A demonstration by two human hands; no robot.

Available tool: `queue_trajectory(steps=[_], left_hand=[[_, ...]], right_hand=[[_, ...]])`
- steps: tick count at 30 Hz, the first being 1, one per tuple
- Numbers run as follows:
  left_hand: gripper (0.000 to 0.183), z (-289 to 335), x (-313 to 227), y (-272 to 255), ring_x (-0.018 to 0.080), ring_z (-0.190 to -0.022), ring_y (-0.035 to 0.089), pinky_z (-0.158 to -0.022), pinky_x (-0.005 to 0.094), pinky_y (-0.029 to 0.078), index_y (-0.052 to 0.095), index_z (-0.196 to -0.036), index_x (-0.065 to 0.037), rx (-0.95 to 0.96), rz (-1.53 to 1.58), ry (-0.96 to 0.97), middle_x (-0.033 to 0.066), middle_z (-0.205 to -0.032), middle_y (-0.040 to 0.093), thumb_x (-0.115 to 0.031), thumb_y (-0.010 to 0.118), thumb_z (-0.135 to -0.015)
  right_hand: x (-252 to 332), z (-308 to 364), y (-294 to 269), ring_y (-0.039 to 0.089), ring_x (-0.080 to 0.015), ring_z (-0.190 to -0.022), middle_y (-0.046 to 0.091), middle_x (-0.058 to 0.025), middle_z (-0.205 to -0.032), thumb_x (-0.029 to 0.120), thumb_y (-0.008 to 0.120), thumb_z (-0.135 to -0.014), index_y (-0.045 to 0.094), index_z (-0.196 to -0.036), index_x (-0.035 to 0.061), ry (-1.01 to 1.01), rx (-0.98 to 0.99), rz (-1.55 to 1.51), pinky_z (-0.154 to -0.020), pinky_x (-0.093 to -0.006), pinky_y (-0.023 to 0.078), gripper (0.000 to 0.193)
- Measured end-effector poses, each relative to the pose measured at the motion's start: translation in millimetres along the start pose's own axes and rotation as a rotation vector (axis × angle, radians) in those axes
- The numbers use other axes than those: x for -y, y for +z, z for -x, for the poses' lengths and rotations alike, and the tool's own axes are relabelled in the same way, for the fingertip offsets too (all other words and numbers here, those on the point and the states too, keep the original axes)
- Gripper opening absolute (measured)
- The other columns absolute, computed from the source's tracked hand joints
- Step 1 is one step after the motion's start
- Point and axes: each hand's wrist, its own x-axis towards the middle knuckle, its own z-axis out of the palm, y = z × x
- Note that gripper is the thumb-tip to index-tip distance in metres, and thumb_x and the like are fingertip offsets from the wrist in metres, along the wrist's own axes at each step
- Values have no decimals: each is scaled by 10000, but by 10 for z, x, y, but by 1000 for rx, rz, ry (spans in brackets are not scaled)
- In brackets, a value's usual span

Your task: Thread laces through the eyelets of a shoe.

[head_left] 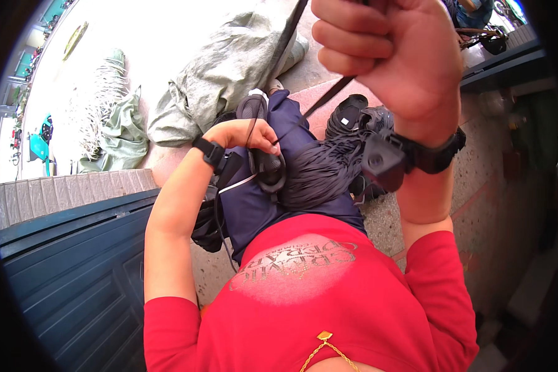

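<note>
Fists tight: our right hand point(390, 56) grips the strap point(328, 94) taut, left hand point(245, 133) fingers pinching the cord point(249, 127) steady.

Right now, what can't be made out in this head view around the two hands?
- Dark strap: its upper end runs off the top edge, and the right hand in a closed grip covers part of it.
- Black shoe: the left hand covers part of it.
- Dark shoes: partly behind the right wrist band.
- Green sacks: contents unseen.
</note>
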Motion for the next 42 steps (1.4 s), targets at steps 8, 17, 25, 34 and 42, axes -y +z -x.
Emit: queue_trajectory(steps=[8, 17, 25, 34, 42], left_hand=[[182, 1342, 550, -433, 150, -657, 545, -526, 204, 454, 484, -1001, -6, -1098, 1113, 605, 92, -736, 572, -108, 499, -851], [207, 1477, 1076, -37, 162, -617, 505, -497, 251, 423, 492, -1005, -18, -1372, 1321, 160, 59, -710, 521, -40, 488, -799], [234, 2187, 1115, -113, 57, -504, 293, -375, 161, 248, 484, -1009, -46, -1537, 1128, 376, -31, -596, 303, -238, 489, -875], [200, 684, 756, 684, 50, -539, 427, -416, 183, 376, 578, -823, -64, -986, 772, -162, -32, -652, 460, -260, 537, -827], [223, 452, 859, 898, 163, -711, 581, -685, 267, 448, 593, -910, 41, -1039, 312, -57, 87, -825, 629, -144, 554, -793]], right_hand=[[127, 588, -1356, 461, -170, -639, 479, -40, -666, 205, 380, -842, 433, -661, 77, -398, -970, 0, -581, -288, 400, 227], [-1802, 800, -1702, 571, -149, -621, 598, -93, -682, 140, 538, -772, 600, -854, -8, 371, -522, 1046, -562, -292, 452, 180], [-2362, 631, -1586, 536, -316, -704, 566, -137, -707, 170, 493, -740, 602, -690, 44, 210, -412, 1867, -631, -419, 437, 174], [-2417, 452, -1640, 565, -317, -793, 596, -148, -825, 180, 498, -740, 633, -755, 63, 465, -459, 1718, -664, -420, 434, 179], [-2241, 382, -1556, 572, -317, -831, 605, -160, -827, 181, 492, -737, 635, -798, 44, 646, -211, 1902, -696, -426, 437, 207]])
